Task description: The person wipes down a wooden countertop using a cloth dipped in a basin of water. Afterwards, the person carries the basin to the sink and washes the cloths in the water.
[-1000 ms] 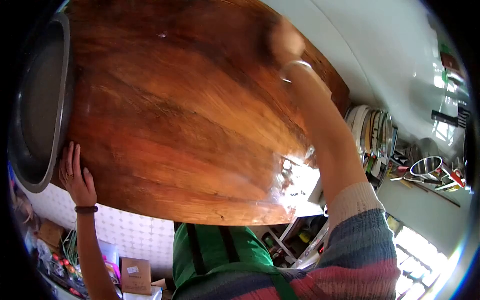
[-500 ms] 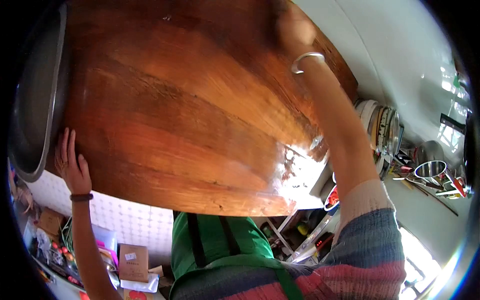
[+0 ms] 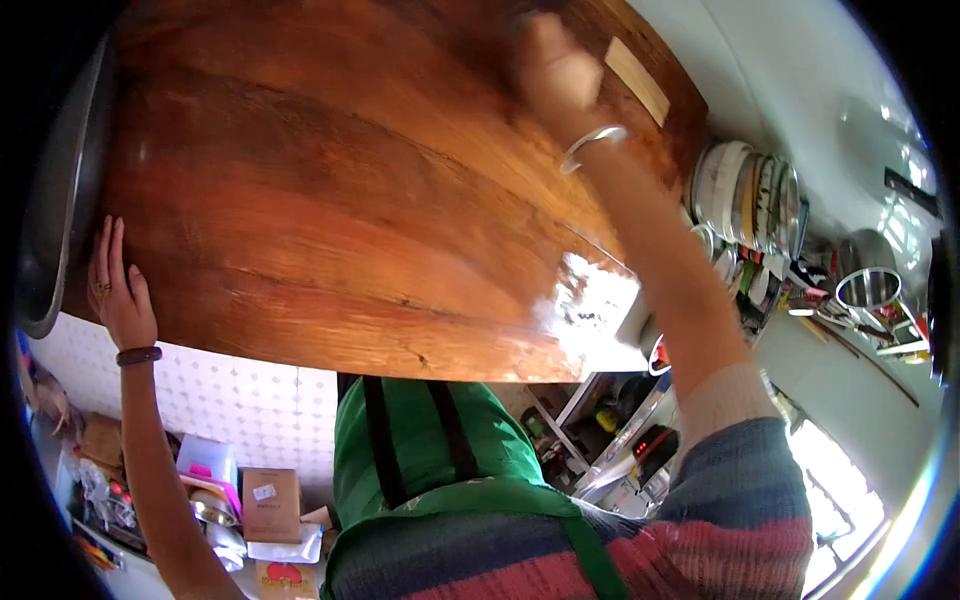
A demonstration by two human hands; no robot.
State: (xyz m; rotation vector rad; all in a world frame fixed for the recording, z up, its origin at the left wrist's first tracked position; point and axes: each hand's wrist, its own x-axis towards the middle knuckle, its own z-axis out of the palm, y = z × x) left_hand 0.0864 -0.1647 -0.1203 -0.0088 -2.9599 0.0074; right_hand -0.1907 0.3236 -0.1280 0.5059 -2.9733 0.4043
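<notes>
A large wooden table top of reddish-brown planks fills most of the view. My left hand lies flat on its near left corner with the fingers stretched out, right beside a dark metal basin. Toward the far right side, my right hand is closed and low over the wood, smeared by motion. A dark blur shows by its fingers, and what they hold I cannot make out. A pale flat strip rests on the wood to the right of that hand.
Round pans or lids stand along the right wall. Beyond them are a metal cup and several utensils. Cardboard boxes sit at lower left, and a shelf is under the table's right end. Bright light glares off the wood.
My right hand has moved left and slightly nearer, uncovering the pale strip. The view has shifted, so the table edge sits higher. My left hand stays flat beside the basin.
</notes>
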